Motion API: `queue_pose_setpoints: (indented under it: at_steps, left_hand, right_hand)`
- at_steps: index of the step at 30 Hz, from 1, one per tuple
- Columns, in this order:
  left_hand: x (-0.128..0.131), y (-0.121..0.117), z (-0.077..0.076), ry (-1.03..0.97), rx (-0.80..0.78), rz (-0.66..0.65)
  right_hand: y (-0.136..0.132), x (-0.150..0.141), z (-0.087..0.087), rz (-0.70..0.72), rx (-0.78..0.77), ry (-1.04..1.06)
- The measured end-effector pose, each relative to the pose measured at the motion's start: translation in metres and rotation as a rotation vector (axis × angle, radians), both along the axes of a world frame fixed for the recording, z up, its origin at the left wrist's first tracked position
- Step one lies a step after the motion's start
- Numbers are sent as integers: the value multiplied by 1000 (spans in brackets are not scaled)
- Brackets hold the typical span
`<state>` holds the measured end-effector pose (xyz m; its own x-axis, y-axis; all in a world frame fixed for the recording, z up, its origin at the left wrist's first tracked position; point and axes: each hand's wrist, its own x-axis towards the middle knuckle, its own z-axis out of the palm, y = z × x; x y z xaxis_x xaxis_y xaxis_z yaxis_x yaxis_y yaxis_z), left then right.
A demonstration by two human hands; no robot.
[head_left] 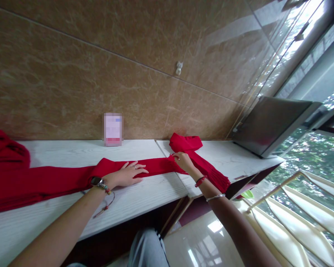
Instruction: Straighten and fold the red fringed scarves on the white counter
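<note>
Two hands work at one red scarf (pixel 156 166). The left hand (pixel 128 174) lies palm down on it, fingers a little spread, a ring (pixel 135 167) on one of them. The right hand (pixel 183 161) has its fingers bent and the tips drawn together, pinching the fringe at the scarf's right end. A watch (pixel 95 181) and a beaded cord (pixel 108 191) circle the left wrist; a red band (pixel 200 181) and a silver bangle (pixel 215 197) circle the right forearm.

From the hands the scarf runs left along the white counter (pixel 64 152), widening toward the edge of view, with a fold raised just behind the watch. A red heap (pixel 7 150) sits at the far left. Beside the right hand lies another red piece (pixel 207 168), folded over near the wall and fringed at its near end; the hand hides whether it touches the scarf.

Behind the left hand, a blurred box (pixel 113 128) stands against the brown wall (pixel 72 81). A small white hook (pixel 179 68) is higher up. A grey cabinet (pixel 275 124) stands at the counter's right end, near a window (pixel 308 155) and a cream rack (pixel 280 230).
</note>
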<state>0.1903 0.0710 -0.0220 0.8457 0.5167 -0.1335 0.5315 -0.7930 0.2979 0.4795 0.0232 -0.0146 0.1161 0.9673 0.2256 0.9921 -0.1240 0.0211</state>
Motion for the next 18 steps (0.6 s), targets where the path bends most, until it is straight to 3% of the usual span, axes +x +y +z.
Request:
queue_pose_setpoints:
  at_steps: [5, 11, 14, 18]
  left_hand:
    - [0, 3, -4, -21, 8, -13]
    - [1, 2, -5, -30, 8, -28]
    - [1, 3, -6, -35, 9, -34]
    - [1, 4, -7, -37, 12, -34]
  right_hand:
    - [10, -25, -6, -90, -114, -7]
    - [3, 2, -7, -200, -109, -36]
    - [-1, 9, 3, -166, -56, -40]
    - [9, -8, 8, -33, -51, -14]
